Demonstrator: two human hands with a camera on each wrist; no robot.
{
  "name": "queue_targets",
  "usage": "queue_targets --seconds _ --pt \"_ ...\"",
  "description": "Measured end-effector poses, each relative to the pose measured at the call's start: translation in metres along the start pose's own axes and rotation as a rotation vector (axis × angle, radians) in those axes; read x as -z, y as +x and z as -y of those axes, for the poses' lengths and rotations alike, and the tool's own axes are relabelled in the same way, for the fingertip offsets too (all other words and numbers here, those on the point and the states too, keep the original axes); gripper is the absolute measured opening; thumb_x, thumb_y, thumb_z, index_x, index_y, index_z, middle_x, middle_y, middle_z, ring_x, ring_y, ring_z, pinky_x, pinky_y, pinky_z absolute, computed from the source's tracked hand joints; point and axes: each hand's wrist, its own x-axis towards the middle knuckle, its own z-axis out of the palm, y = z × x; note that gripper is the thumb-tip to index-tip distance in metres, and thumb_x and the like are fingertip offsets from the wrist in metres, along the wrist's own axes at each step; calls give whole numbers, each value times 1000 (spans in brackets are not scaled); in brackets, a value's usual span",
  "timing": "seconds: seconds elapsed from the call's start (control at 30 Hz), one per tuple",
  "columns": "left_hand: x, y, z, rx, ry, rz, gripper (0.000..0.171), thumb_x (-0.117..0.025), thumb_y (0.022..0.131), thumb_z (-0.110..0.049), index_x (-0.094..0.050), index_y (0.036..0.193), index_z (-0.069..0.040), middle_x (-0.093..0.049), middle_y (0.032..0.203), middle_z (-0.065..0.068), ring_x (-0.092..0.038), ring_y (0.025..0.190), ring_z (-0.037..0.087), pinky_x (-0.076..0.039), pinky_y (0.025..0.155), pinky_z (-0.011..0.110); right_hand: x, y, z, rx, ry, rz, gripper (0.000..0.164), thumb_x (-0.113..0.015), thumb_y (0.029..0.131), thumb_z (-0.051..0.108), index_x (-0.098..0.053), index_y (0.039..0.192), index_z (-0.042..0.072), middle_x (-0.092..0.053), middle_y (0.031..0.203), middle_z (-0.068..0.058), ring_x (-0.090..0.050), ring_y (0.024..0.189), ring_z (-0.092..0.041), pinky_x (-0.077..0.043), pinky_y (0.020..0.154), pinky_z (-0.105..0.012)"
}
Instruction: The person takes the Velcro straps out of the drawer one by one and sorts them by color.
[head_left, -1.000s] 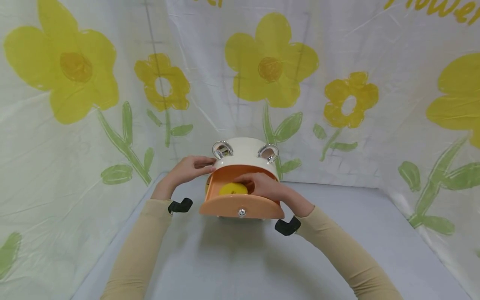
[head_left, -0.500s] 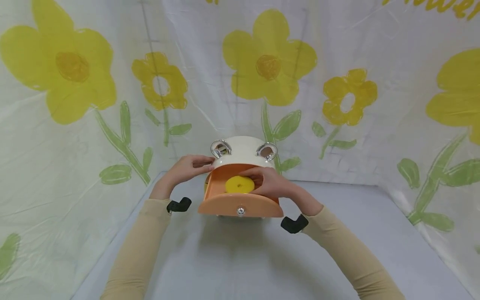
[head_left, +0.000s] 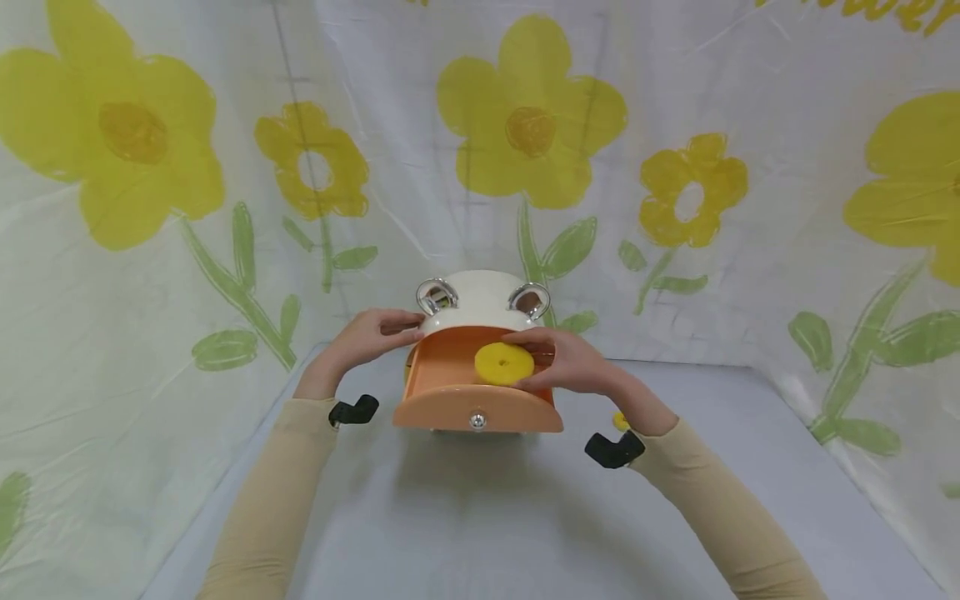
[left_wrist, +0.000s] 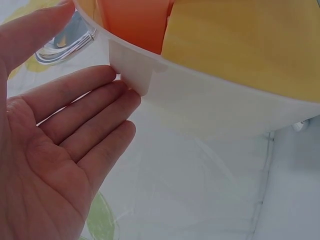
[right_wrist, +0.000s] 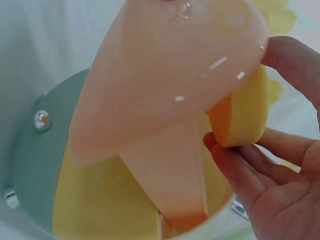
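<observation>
A cream box (head_left: 483, 292) with two silver rings on top stands on the table, its peach drawer (head_left: 477, 408) pulled out by a round silver knob. My right hand (head_left: 573, 360) pinches a thick yellow disc (head_left: 504, 364), dimpled at its centre, between thumb and fingers above the drawer's right side. The right wrist view shows the disc (right_wrist: 245, 107) edge-on beside the drawer front (right_wrist: 170, 75). On the other side, my left hand (head_left: 378, 333) rests its fingertips against the box's upper left edge. Its fingers (left_wrist: 90, 100) lie nearly straight along the box wall (left_wrist: 200, 105) in the left wrist view.
A small yellow object (head_left: 621, 421) lies on the pale table (head_left: 465, 517), partly behind my right wrist. A white curtain (head_left: 420, 167) printed with yellow flowers surrounds the table at the back and sides.
My right hand has lifted the yellow disc up and to the right inside the drawer opening, turning its face toward view. The small yellow object has come into sight. My left hand stays put.
</observation>
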Motion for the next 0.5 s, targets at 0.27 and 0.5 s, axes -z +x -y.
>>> queue_targets --seconds 0.27,0.5 --pt "1 0 1 5 -2 -9 59 -62 86 -54 -56 134 -20 -55 136 6 -53 125 29 -45 100 50 15 -18 -3 -22 56 -54 66 -82 73 28 -55 133 18 -56 132 -2 -54 121 -22 -47 100 -39" --pt "-1 1 0 24 -12 -2 60 -62 85 -57 -57 133 -22 -56 135 4 -53 125 27 -46 101 48 27 -37 -12 -34 79 -90 66 -81 76 24 -53 135 14 -54 134 -4 -52 124 -24 -46 101 -38"
